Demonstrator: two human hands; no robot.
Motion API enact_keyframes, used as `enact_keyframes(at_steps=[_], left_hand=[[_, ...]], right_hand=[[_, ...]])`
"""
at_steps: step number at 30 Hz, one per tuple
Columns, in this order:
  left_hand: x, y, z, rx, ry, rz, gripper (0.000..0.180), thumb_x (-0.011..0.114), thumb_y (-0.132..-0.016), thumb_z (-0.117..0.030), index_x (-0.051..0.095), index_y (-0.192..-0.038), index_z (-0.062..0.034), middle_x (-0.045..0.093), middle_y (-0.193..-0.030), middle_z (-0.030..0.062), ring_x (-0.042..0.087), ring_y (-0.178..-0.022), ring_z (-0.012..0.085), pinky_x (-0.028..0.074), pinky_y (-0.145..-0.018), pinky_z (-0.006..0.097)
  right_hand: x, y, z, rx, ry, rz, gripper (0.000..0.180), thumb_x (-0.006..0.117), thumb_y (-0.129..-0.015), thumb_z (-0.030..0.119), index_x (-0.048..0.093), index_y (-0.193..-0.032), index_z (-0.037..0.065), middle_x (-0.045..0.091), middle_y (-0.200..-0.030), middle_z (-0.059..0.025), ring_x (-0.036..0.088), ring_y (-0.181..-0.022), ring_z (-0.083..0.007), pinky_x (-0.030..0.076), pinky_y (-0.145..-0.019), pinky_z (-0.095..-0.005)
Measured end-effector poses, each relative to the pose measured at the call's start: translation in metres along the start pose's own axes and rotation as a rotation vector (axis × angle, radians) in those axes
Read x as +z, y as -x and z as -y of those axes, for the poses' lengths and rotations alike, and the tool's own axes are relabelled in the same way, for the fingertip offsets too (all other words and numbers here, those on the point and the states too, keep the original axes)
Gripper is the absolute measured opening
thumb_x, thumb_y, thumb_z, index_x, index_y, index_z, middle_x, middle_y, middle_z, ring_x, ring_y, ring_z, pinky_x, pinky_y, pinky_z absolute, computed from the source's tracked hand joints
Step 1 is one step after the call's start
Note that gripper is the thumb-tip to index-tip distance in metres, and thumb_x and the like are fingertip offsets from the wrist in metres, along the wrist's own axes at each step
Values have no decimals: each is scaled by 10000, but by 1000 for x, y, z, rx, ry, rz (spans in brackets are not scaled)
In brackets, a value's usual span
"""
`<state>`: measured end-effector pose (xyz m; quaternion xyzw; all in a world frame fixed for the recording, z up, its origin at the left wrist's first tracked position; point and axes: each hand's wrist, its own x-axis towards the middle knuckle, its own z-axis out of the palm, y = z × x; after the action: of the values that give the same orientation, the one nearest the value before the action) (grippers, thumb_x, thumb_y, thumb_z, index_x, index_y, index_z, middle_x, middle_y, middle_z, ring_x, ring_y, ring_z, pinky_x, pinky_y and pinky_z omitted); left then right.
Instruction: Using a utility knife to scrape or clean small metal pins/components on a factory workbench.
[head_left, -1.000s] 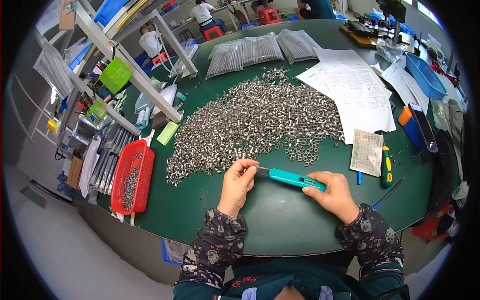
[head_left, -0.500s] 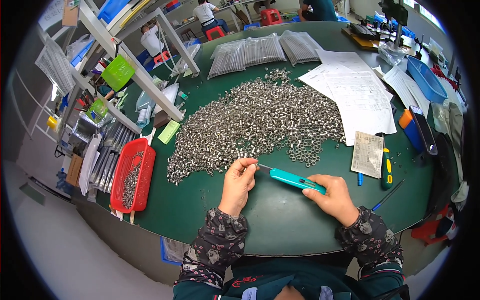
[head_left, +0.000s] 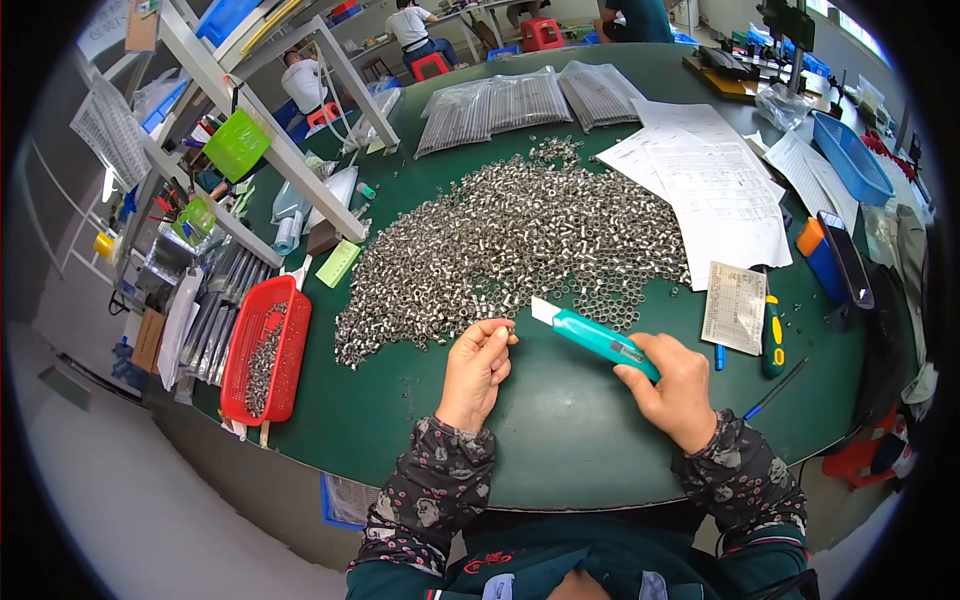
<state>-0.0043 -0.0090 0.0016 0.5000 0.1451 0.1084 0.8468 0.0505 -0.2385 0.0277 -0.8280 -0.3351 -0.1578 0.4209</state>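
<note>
Near the worktop's front edge, centre: one teal utility knife (head_left: 597, 341), gripped round its rear half by the right hand (head_left: 675, 388), fingers closed about the handle. Long axis runs from near right to far left; the pale blade tip points far left, toward the left hand (head_left: 480, 365) and the near fringe of the parts heap. Blade appears extended, though how far cannot be told.

Left hand: fingers pinched together on what seems a single small metal piece (head_left: 508, 331), too small to make out, held just beside the blade tip and apart from it.

Risks, as judged:
- Blade aimed at the left fingertips; a slip or a hard push on a round, slick part could run the edge into them.
- The pinched piece could spring free and drop among the rest.
- A sleeve or wrist could sweep loose parts off the near edge.

Beyond: a broad heap of small silver metal sleeves (head_left: 520, 240) across the green worktop (head_left: 560, 440). Left: red basket (head_left: 266, 350) partly filled with the same parts. Right: printed sheets (head_left: 720, 190), a small packet (head_left: 735, 308), a green-handled screwdriver (head_left: 772, 325). Far: clear bags of metal rods (head_left: 530, 100).
</note>
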Motion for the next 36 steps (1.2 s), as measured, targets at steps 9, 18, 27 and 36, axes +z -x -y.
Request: enact_keyframes(at_steps=[9,18,27,36], left_hand=[[1,0,-1,17,4,-9,120,518,-842,-68,541,-945,-10,530,-783,43,337,-497,23,277,-400,148],[0,-3,-3,-37,197,89,128,479,-862,-69,520,-979,-35,513,-821,45,341,-515,38,284,-405,161],[-1,-3,-4,-74,116,61,157,464,-885,-143,523,-980,-33,511,-762,35,325,-483,25,246,-370,143],[0,-1,-3,-106,50,56,184,452,-896,-186,534,-890,-22,491,-630,6,295,-421,23,219,-346,150]], right_hand=[[-4,-5,-1,-130,272,90,261,677,-630,118,578,-867,73,481,-669,-78,523,-599,-254,407,-510,-360],[0,-3,-7,79,32,173,274,667,-658,206,601,-882,63,520,-673,-89,533,-580,-279,410,-516,-377],[0,-3,-7,106,-80,208,254,660,-676,221,616,-872,64,552,-686,-98,545,-595,-291,419,-528,-373],[1,-3,-9,81,-147,257,262,659,-678,245,618,-862,63,581,-718,-102,561,-627,-297,435,-554,-367]])
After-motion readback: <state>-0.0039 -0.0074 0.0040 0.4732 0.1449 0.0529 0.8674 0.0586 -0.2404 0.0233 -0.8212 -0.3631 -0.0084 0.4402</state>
